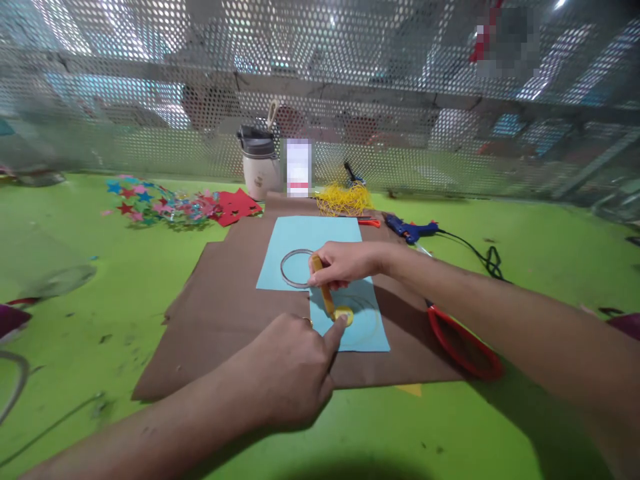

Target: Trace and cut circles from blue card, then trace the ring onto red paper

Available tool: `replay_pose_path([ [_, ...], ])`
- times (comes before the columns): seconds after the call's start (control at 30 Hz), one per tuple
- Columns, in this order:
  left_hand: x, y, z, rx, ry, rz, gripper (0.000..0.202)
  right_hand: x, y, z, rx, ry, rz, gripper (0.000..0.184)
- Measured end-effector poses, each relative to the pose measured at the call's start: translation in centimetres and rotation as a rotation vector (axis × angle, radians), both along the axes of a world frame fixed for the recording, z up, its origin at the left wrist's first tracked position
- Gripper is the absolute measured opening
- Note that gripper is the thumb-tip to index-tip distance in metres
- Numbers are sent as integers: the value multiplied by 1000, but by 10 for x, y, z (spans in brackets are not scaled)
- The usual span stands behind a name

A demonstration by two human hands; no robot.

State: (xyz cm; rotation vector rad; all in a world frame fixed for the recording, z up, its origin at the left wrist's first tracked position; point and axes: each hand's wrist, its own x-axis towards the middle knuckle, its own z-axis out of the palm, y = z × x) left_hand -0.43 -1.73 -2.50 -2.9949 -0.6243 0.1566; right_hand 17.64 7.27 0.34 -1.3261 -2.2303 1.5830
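My right hand (pixel 345 263) is closed around an orange-yellow stick (pixel 327 303) that slants down onto a light blue sheet (pixel 373 333). My left hand (pixel 290 363) is curled, its forefinger stretched out and pressing a small yellow disc (pixel 346 315) at the stick's lower end. A faint circle is marked on the sheet around the disc. A metal ring (pixel 286 268) lies on a second, larger blue sheet (pixel 310 233) just behind, partly under my right hand. Both sheets rest on brown paper (pixel 225 313).
Red-handled scissors (pixel 463 347) lie beneath my right forearm. A blue glue gun (pixel 410 230) with a black cord, yellow strands (pixel 345 199), a lidded cup (pixel 259 170), red paper (pixel 235 205) and several coloured stars (pixel 150 200) sit behind on the green table. A perforated metal wall (pixel 150 100) closes the back.
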Motion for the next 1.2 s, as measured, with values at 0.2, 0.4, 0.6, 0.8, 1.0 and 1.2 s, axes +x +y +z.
replay_pose_path([
  [0.2, 0, 0, -1, -19, 0, 5, 64, 4, -1, -2, 16, 4, -62, 24],
  [0.4, 0, 2, -2, -43, 32, 1, 69, 8, -2, -6, 22, 20, -133, 22],
  [0.6, 0, 1, -1, -45, 36, 9, 69, 13, -4, -10, 29, 67, -206, 20],
  [0.8, 0, 1, 0, -36, 33, -1, 69, 18, -7, -16, 43, 124, -275, 20],
  [1.0, 0, -1, -1, -10, 35, 13, 70, 28, -12, -23, 77, 186, -344, 22],
  [1.2, -1, 1, -4, -34, 4, -1, 71, 35, -22, -29, 114, 246, -407, 26],
])
